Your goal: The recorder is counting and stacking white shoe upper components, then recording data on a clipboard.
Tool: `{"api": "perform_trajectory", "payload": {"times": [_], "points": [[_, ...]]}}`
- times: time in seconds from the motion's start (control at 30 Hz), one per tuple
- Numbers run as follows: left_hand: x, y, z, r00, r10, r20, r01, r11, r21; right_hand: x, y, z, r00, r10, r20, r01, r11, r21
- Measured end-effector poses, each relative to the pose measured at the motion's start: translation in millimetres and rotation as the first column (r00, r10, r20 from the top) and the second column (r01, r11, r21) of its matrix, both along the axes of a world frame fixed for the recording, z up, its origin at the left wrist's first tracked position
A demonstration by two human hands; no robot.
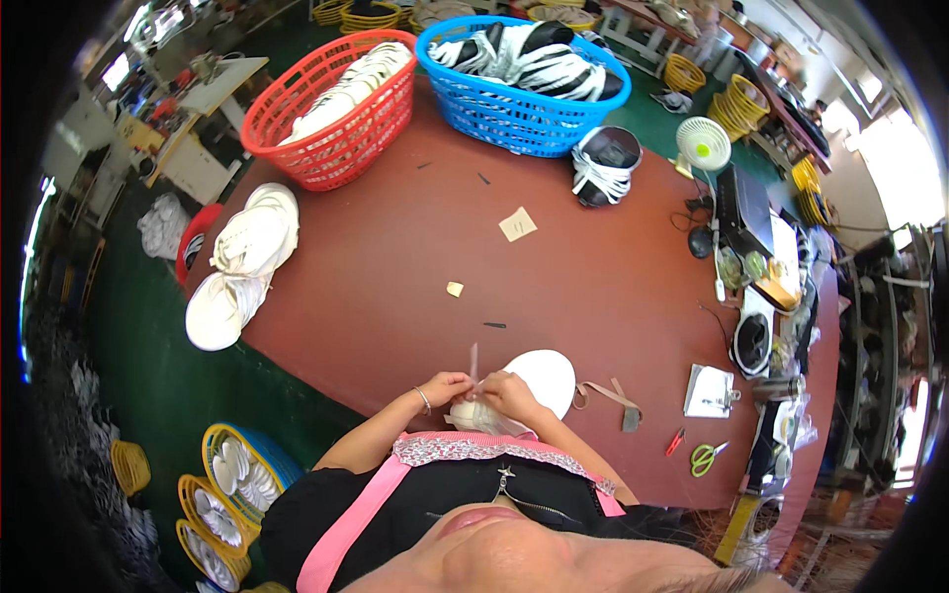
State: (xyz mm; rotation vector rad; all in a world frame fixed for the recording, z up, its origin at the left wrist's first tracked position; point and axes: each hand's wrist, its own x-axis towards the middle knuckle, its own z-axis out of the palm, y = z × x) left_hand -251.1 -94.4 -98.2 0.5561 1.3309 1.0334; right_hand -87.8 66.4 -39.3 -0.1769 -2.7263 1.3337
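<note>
Close in front of me at the near edge of the table, my left hand (451, 387) pinches a pale, thin lace-like strip (474, 358) that sticks up from between the fingers. Beside it my right hand (511, 397) is closed at the base of the same strip, its fingertips almost touching the left ones. Under both hands lies a white shoe part (549, 378) with a broad rounded end to the right. Its left end is partly covered by my fingers. A beige strap with a grey tab (630, 420) rests to the right.
A red basket (326, 163) of white shoe parts and a blue basket (524, 128) of black-and-white ones stand at the back. White shoe parts (252, 237) are stacked at the left edge. Green scissors (703, 460), a red cutter (675, 442) and a clipboard (709, 391) lie right.
</note>
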Motion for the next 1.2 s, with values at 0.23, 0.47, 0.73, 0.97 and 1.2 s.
{"api": "perform_trajectory", "payload": {"times": [0.23,0.47,0.73,0.97,1.2], "points": [[0.6,-10.1,-3.0,0.828,0.025,0.560,0.002,0.999,-0.048,6.1,-15.9,29.9,0.972,-0.004,-0.235,0.089,0.933,0.349],[15.5,-2.0,23.8,0.931,0.202,0.304,-0.175,0.978,-0.114,9.4,-12.8,32.7,0.945,-0.066,-0.319,0.133,0.972,0.194],[27.2,12.5,-0.6,0.612,0.057,-0.789,-0.304,0.938,-0.168,18.0,-25.4,-0.1,0.936,-0.299,0.186,0.351,0.753,-0.556],[27.1,6.4,99.0,0.369,0.365,-0.854,0.135,0.889,0.438,-5.9,-1.5,-5.1,0.883,-0.332,0.332,0.465,0.521,-0.716],[38.4,18.2,89.0,0.491,0.312,-0.813,0.011,0.931,0.364,-1.9,0.6,1.3,0.961,-0.117,0.251,0.230,0.842,-0.487]]}}
